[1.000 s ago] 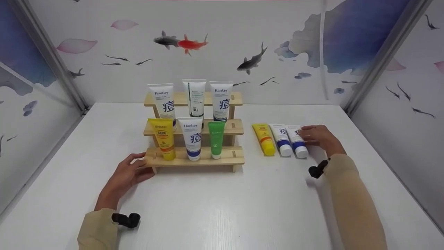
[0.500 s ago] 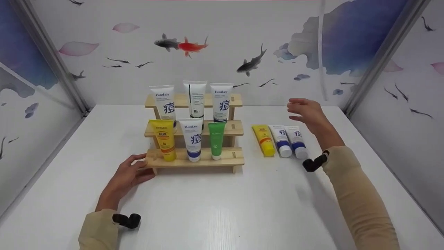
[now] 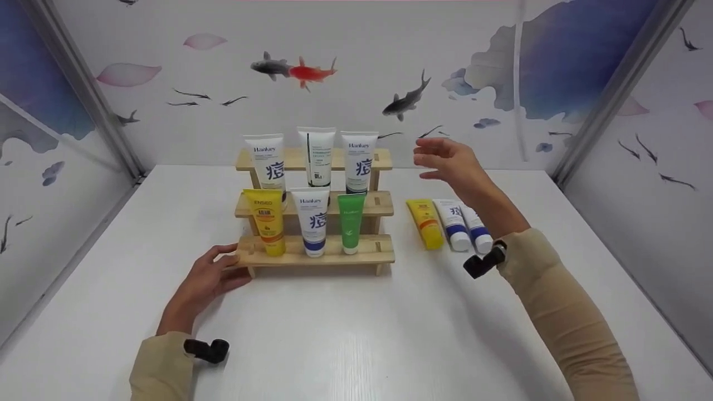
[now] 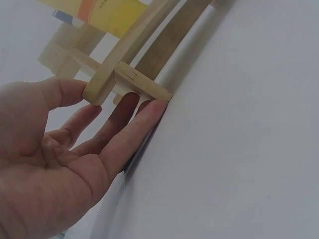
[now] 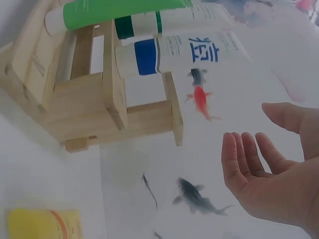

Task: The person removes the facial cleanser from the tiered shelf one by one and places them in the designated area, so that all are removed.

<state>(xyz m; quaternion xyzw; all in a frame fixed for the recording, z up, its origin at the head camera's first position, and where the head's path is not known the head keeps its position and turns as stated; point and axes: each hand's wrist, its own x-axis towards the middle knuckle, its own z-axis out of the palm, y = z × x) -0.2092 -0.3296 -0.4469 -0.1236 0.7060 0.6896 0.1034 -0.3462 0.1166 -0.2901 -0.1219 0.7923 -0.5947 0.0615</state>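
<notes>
In the head view my left hand (image 3: 209, 273) holds the left end of the lowest step of a three-step wooden rack (image 3: 315, 260). Its thumb (image 4: 70, 92) lies at the board's end, with fingers at the leg below. My right hand (image 3: 452, 167) hovers with loosely bent fingers, holding nothing, right of the rack's top. On the lowest step stand a yellow tube (image 3: 266, 223), a white tube (image 3: 311, 220) and a green tube (image 3: 351, 223). Behind them, on the middle step, are a white tube (image 3: 268, 161), a green-striped white tube (image 3: 317, 156) and another white tube (image 3: 359, 161).
Right of the rack, a yellow tube (image 3: 426, 223) and two white tubes, one nearer the rack (image 3: 452, 223) and one partly behind my right wrist (image 3: 480, 236), lie side by side on the white table (image 3: 345, 334). Printed panels (image 3: 356, 33) wall the back and sides.
My right hand has left the rightmost lying white tube, risen and moved left toward the rack's top. My left hand stays at the rack's end.
</notes>
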